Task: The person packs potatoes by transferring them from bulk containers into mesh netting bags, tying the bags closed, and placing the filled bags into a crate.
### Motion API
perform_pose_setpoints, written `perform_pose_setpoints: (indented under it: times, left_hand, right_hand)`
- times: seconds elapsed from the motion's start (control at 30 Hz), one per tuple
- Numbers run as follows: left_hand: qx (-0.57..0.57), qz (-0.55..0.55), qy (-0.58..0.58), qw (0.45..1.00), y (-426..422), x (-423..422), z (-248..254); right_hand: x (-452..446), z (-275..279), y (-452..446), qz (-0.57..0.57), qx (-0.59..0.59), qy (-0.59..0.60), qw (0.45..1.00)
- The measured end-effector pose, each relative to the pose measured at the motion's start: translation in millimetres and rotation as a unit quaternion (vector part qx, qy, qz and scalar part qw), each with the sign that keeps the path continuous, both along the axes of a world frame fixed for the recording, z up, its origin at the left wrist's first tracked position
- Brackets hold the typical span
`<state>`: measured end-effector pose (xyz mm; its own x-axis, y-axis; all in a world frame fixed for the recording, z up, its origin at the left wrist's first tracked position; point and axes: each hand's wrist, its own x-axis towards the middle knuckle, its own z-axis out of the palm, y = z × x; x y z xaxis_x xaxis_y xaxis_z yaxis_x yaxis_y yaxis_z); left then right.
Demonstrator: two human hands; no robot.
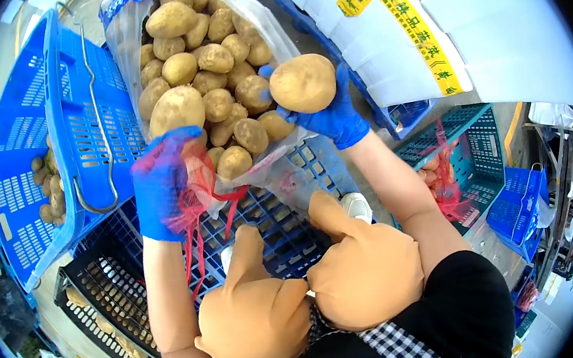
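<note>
Both my hands wear blue gloves. My right hand [335, 115] grips a large potato [303, 84] from below and the side, raised over the right edge of a clear plastic bag [272, 32] full of potatoes [209, 81]. My left hand [163, 184] is closed on a red mesh bag [198, 187], which hangs down with loose red strings. Another big potato [176, 111] sits right at my left fingertips, against their upper edge; whether they grip it too I cannot tell. The plastic bag lies open in front of me.
A blue slatted crate [285, 241] is below, near my knees. At left a tall blue crate [97, 114] holds potatoes, with a black crate [104, 293] beneath. To the right stand a green crate [477, 154] with a red net inside and white packages [492, 21] with yellow tape.
</note>
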<state>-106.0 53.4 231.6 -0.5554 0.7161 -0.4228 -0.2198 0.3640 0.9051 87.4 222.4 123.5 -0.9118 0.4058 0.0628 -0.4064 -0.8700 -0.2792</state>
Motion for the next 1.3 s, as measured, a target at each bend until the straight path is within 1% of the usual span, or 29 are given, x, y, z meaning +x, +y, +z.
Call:
perform_pose_setpoints:
  times: [0.07,0.1,0.13,0.17,0.2,0.27,0.33,0.37,0.4,0.43,0.47,0.5,0.53,0.57,0.6,0.63,0.73,0.77,0.87,0.97,1.03,1.07,1.1,1.13,1.17,1.2,1.23,1.27,1.3]
  left_hand:
    - [0.06,-0.038,0.025,0.997,23,-4,2]
    - [0.076,-0.063,0.036,0.994,38,-6,14]
    - [0.092,-0.088,0.049,0.991,55,-6,27]
    - [0.127,-0.012,0.065,0.99,78,1,43]
    - [0.171,0.022,0.078,0.982,97,4,60]
    - [0.266,0.044,0.104,0.957,128,1,94]
    - [0.327,0.023,0.318,0.89,144,-17,120]
    - [0.252,0.008,0.525,0.813,143,-19,126]
    - [0.312,-0.012,0.422,0.851,148,-19,112]
    - [0.301,-0.043,0.419,0.856,156,-30,74]
    - [0.289,-0.074,0.416,0.859,163,-41,37]
    - [0.089,-0.108,0.639,0.757,162,-31,1]
    - [0.099,-0.186,0.417,0.884,151,14,1]
    - [0.047,-0.2,0.134,0.969,145,29,-14]
    - [0.051,-0.124,-0.053,0.99,150,38,-49]
    - [0.087,-0.122,-0.178,0.973,148,41,-66]
    - [0.052,-0.123,-0.289,0.948,137,46,-53]
    - [0.015,-0.188,-0.242,0.952,132,44,-50]
    - [0.062,-0.248,-0.2,0.946,124,45,-56]
    - [0.144,-0.321,-0.2,0.914,121,35,-75]
    - [0.153,-0.381,-0.03,0.911,119,31,-75]
    - [0.107,-0.381,0.024,0.918,119,29,-73]
    - [0.059,-0.381,0.074,0.92,119,28,-71]
    - [-0.036,-0.353,0.089,0.931,124,29,-61]
    - [-0.056,-0.312,0.062,0.946,129,26,-62]
    - [-0.072,-0.268,0.035,0.96,134,23,-62]
    - [-0.015,-0.209,-0.036,0.977,138,16,-69]
    - [0.043,-0.148,-0.108,0.982,141,10,-76]
    - [0.048,-0.114,-0.126,0.984,144,7,-73]
  right_hand:
    - [1,-6,0,0.051,-0.191,0.128,0.972]
    - [0,4,-1,0.019,-0.267,0.124,0.956]
    - [1,8,1,0.006,-0.259,0.123,0.958]
    - [2,11,3,-0.006,-0.252,0.123,0.96]
    - [3,15,6,-0.019,-0.244,0.123,0.962]
    - [8,28,7,-0.106,-0.113,0.043,0.987]
    - [12,37,8,-0.188,0.018,-0.044,0.981]
    - [13,33,13,-0.221,0.092,-0.076,0.968]
    - [17,37,16,-0.27,0.213,-0.15,0.927]
    - [22,44,18,-0.314,0.327,-0.223,0.863]
    - [23,48,19,-0.351,0.431,-0.293,0.778]
    - [17,43,20,-0.426,0.503,-0.332,0.675]
    - [17,48,17,-0.419,0.531,-0.363,0.641]
    - [18,58,14,-0.411,0.559,-0.392,0.604]
    - [17,63,12,-0.401,0.587,-0.419,0.566]
    - [10,59,10,-0.419,0.615,-0.423,0.516]
    - [7,64,3,-0.419,0.634,-0.453,0.467]
    - [5,61,4,-0.431,0.652,-0.451,0.432]
    - [10,73,-1,-0.411,0.677,-0.478,0.379]
    - [10,75,-1,-0.45,0.683,-0.444,0.365]
    - [4,59,1,-0.444,0.621,-0.366,0.532]
    - [2,52,4,-0.434,0.581,-0.323,0.608]
    - [3,48,10,-0.375,0.503,-0.318,0.711]
    - [7,45,16,-0.31,0.414,-0.309,0.798]
    - [12,42,23,-0.242,0.317,-0.296,0.868]
    - [15,39,29,-0.22,0.188,-0.218,0.932]
    - [19,35,35,-0.193,0.052,-0.135,0.971]
    - [25,32,39,-0.164,-0.083,-0.047,0.982]
    - [26,31,41,-0.174,-0.141,-0.034,0.974]
